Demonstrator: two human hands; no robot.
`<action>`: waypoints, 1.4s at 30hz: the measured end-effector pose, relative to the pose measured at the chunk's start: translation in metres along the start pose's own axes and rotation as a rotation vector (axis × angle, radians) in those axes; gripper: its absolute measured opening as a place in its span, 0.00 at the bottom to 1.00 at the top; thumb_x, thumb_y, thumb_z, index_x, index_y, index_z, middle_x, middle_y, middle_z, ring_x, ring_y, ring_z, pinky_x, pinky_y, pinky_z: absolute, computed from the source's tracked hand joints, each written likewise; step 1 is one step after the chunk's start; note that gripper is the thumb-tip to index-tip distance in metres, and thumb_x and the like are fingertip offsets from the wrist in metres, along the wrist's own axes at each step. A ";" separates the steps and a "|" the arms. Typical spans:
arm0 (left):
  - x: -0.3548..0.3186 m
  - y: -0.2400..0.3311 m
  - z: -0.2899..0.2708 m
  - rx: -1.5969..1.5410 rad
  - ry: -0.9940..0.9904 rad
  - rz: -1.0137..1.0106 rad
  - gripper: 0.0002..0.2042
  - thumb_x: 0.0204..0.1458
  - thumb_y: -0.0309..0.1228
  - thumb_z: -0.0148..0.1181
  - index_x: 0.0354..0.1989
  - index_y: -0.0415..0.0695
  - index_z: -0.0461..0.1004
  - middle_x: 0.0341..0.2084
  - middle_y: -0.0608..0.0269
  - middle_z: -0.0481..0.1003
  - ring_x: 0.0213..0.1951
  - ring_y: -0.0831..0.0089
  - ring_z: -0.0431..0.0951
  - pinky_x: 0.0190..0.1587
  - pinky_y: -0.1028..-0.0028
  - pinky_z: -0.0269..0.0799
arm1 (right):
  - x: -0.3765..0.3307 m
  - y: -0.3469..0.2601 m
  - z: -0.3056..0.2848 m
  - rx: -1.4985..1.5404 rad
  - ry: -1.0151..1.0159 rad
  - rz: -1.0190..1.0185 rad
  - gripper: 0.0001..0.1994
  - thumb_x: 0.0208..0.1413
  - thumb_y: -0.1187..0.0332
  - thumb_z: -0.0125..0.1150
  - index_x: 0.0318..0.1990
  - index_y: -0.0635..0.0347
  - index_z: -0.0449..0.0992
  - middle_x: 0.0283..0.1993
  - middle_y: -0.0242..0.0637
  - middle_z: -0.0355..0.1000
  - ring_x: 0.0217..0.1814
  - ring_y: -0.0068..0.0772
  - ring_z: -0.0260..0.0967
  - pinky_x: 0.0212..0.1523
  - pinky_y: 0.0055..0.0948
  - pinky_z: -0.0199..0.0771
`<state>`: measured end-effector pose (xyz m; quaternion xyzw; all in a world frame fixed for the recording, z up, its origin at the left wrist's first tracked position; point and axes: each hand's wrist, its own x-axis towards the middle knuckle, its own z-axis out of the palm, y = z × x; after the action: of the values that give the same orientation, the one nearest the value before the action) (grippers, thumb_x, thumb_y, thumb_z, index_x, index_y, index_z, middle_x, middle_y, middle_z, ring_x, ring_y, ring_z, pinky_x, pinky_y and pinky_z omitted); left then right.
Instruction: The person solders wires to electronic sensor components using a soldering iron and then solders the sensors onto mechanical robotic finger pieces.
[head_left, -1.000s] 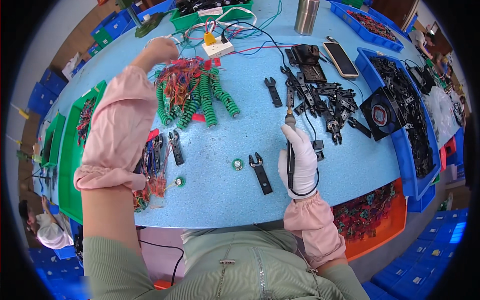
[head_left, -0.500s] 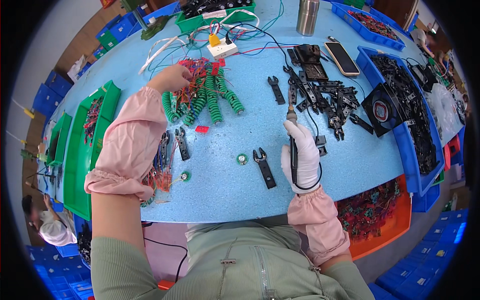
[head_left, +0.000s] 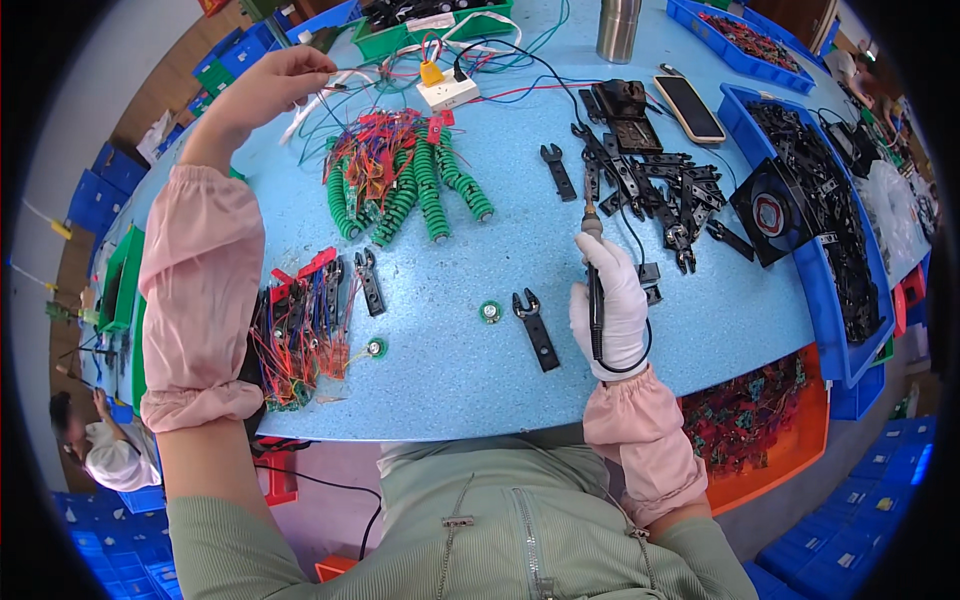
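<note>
My left hand is bare and raised at the far left, beyond the bundle of red wires and green ribbed rolls. Its fingertips are pinched together; what they hold, if anything, is too small to make out. My right hand, in a white glove, grips a soldering iron, its tip pointing away from me beside a pile of black plastic parts. Left of that hand lie a black fork-ended part and a small round green-rimmed disc. Circuit boards with coloured wires lie below my left sleeve.
A white power strip with tangled cables lies at the back. Nearby are a metal flask, a phone and a black stand. A fan leans by a blue bin. An orange bin sits below the table's edge.
My left hand has left the red wire bundle, rising away from me and to the left. My right hand keeps hold of the soldering iron in nearly the same place.
</note>
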<state>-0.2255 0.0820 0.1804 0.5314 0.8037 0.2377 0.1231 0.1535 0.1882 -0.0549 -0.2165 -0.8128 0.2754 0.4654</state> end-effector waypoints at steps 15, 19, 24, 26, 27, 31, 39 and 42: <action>-0.199 0.055 0.249 0.115 0.413 0.096 0.24 0.43 0.26 0.66 0.53 0.45 0.74 0.39 0.59 0.71 0.38 0.59 0.73 0.40 0.60 0.72 | -0.001 0.004 0.000 -0.011 0.002 -0.047 0.34 0.39 0.89 0.54 0.59 0.59 0.74 0.53 0.41 0.73 0.45 0.35 0.74 0.48 0.29 0.74; -0.209 0.058 0.244 0.006 0.484 0.073 0.20 0.39 0.27 0.70 0.45 0.45 0.77 0.38 0.61 0.71 0.38 0.60 0.73 0.39 0.63 0.72 | -0.002 0.004 0.001 -0.018 -0.011 -0.062 0.34 0.39 0.90 0.54 0.59 0.59 0.73 0.54 0.41 0.73 0.45 0.35 0.74 0.48 0.29 0.75; -0.206 0.064 0.263 0.005 0.443 -0.023 0.12 0.39 0.27 0.71 0.34 0.43 0.79 0.38 0.63 0.72 0.38 0.64 0.73 0.39 0.67 0.71 | -0.004 0.000 0.000 -0.007 -0.016 -0.100 0.34 0.38 0.90 0.55 0.59 0.59 0.73 0.55 0.42 0.73 0.45 0.34 0.75 0.48 0.29 0.76; -0.202 0.066 0.275 0.029 0.441 -0.131 0.08 0.40 0.25 0.71 0.29 0.42 0.79 0.38 0.65 0.72 0.38 0.66 0.73 0.40 0.70 0.70 | -0.004 -0.003 0.000 0.016 -0.022 -0.134 0.34 0.38 0.90 0.55 0.59 0.60 0.73 0.56 0.42 0.72 0.45 0.34 0.75 0.48 0.29 0.76; -0.200 0.066 0.276 0.022 0.441 -0.130 0.08 0.40 0.25 0.71 0.29 0.42 0.79 0.38 0.65 0.72 0.38 0.66 0.73 0.40 0.70 0.70 | -0.004 -0.008 -0.001 0.027 -0.036 -0.136 0.34 0.38 0.89 0.56 0.59 0.60 0.73 0.57 0.43 0.72 0.44 0.34 0.75 0.48 0.29 0.76; -0.192 0.067 0.277 -0.176 0.303 -0.358 0.05 0.41 0.25 0.69 0.26 0.43 0.77 0.35 0.62 0.71 0.33 0.65 0.72 0.36 0.69 0.70 | -0.007 -0.043 0.004 0.122 -0.157 -0.168 0.33 0.38 0.88 0.57 0.59 0.61 0.73 0.59 0.44 0.72 0.44 0.35 0.75 0.48 0.30 0.75; -0.194 0.058 0.279 -0.132 0.422 0.056 0.05 0.43 0.22 0.66 0.28 0.42 0.76 0.36 0.63 0.75 0.31 0.65 0.73 0.35 0.69 0.71 | -0.011 -0.054 0.036 0.192 -0.349 -0.125 0.35 0.41 0.84 0.59 0.64 0.54 0.71 0.62 0.45 0.70 0.47 0.46 0.76 0.47 0.34 0.76; -0.197 0.050 0.279 -0.072 0.451 0.314 0.05 0.43 0.21 0.65 0.28 0.43 0.75 0.36 0.63 0.76 0.31 0.64 0.73 0.34 0.69 0.71 | -0.010 -0.052 0.038 0.222 -0.368 -0.127 0.34 0.45 0.81 0.60 0.65 0.52 0.70 0.61 0.45 0.71 0.47 0.52 0.75 0.45 0.37 0.76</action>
<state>0.0198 -0.0114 -0.0438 0.5786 0.7095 0.3946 -0.0784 0.1196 0.1338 -0.0433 -0.0583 -0.8608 0.3681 0.3466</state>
